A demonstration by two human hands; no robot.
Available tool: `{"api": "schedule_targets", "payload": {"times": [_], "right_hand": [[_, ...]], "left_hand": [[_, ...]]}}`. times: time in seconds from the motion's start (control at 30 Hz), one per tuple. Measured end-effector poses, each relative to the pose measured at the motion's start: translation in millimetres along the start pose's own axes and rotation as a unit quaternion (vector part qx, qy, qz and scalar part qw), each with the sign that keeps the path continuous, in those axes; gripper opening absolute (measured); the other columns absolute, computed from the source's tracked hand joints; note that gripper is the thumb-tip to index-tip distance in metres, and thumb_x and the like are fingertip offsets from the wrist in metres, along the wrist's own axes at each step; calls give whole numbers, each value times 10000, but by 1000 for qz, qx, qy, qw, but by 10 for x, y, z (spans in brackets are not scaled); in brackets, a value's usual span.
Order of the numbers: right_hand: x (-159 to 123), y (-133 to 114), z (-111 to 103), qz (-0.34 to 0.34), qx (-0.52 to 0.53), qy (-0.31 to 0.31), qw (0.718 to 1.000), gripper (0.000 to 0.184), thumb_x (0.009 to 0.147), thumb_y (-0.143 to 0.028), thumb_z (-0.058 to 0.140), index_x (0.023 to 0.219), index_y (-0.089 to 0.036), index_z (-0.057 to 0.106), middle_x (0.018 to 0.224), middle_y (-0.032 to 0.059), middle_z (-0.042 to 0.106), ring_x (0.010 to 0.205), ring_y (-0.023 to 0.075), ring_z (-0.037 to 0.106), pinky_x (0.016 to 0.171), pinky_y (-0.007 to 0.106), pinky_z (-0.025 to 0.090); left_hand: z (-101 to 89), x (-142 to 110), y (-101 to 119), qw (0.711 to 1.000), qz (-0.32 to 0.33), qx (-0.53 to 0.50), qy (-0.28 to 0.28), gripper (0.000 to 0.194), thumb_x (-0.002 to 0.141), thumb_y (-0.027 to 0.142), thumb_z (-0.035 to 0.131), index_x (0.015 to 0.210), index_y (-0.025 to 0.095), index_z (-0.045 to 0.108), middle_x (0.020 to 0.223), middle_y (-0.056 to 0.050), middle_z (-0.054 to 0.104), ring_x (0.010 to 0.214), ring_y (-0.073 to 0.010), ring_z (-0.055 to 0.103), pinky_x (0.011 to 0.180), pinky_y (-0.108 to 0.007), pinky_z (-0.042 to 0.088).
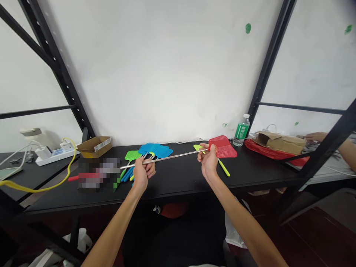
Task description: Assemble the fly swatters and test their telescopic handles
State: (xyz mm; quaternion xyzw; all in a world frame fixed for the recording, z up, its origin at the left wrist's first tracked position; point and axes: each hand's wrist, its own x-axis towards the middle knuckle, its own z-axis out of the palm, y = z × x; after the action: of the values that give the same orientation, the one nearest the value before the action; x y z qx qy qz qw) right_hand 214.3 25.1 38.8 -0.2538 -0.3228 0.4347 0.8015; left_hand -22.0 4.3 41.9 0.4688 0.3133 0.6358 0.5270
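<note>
A red fly swatter (pixel 224 147) with an extended metal rod is held slanting over the black table. My right hand (pixel 209 161) is closed on the rod just below the red mesh head. Farther down the rod, my left hand (pixel 142 173) grips it, and the red handle (pixel 73 178) sticks out past a pixelated patch at the left. Behind my left hand lie several blue fly swatters (pixel 157 150) and a green fly swatter (pixel 132 155), their handles partly hidden. A yellow-green fly swatter (pixel 224 167) lies partly covered beneath my right hand and the red head.
A small open cardboard box (pixel 96 146) stands at the back left. Beside it are a white power strip (pixel 54 157) and a yellow cable (pixel 69 168). A water bottle (pixel 241 130) stands back right. Beyond the frame post, another person's hand (pixel 316 137) is near brown cardboard (pixel 279 142).
</note>
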Motion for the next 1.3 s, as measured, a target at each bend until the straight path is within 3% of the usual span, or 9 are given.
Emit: {"api": "schedule_targets", "payload": {"times": [0.13,0.23,0.33,0.47,0.67,0.93,1.17,1.3], "right_hand": [[74,-155,-63,20,15,-29,999,394,840,-543,570,889,-171,691,683,-13,548,475,78,452,428,230,317],[182,-291,-169,25,43,-22,999,326,830,-477,579,898,-177,686,704,-16,551,473,76,446,434,231,330],[281,-401,-274,18,56,-2,998,359,850,-513,540,900,-182,669,696,-16,550,460,81,442,429,236,331],[345,-444,-329,-1,42,16,999,449,868,-592,499,916,-178,666,699,-12,552,464,80,456,429,235,335],[305,-371,-245,-29,20,63,997,427,906,-551,453,842,-173,640,648,-28,516,423,72,432,414,229,310],[217,-337,-195,-54,28,56,997,412,914,-552,439,819,-186,602,636,-32,516,414,75,435,410,228,310],[5,-241,-31,-60,21,12,998,454,880,-627,473,862,-199,623,679,-29,523,435,78,444,413,236,311],[23,-365,-37,-60,13,-11,998,435,858,-607,525,869,-192,657,717,-21,522,462,72,450,419,234,315]], "left_hand": [[-45,17,106,999,-19,27,-7,503,915,450,376,475,210,338,391,44,259,337,-79,245,380,-232,237],[-173,55,240,1000,-4,8,17,502,896,468,398,470,209,341,384,52,240,333,-76,237,382,-226,250],[-325,81,372,998,19,-29,61,483,885,452,390,469,210,349,372,53,229,326,-82,245,383,-226,269],[-413,86,455,997,26,-14,71,481,886,426,399,460,210,341,367,51,240,314,-80,248,385,-233,295],[-327,84,372,993,39,-51,100,402,845,338,389,478,226,270,383,65,185,296,-85,232,374,-243,287],[-241,30,369,989,69,-81,103,382,834,320,417,500,224,258,418,74,164,312,-80,225,371,-233,255],[61,-85,196,995,30,-80,57,392,866,341,396,511,219,285,417,72,187,330,-81,231,399,-230,288],[90,-105,242,999,7,-42,13,404,879,376,386,516,218,304,408,66,208,336,-82,237,408,-232,309]]}}
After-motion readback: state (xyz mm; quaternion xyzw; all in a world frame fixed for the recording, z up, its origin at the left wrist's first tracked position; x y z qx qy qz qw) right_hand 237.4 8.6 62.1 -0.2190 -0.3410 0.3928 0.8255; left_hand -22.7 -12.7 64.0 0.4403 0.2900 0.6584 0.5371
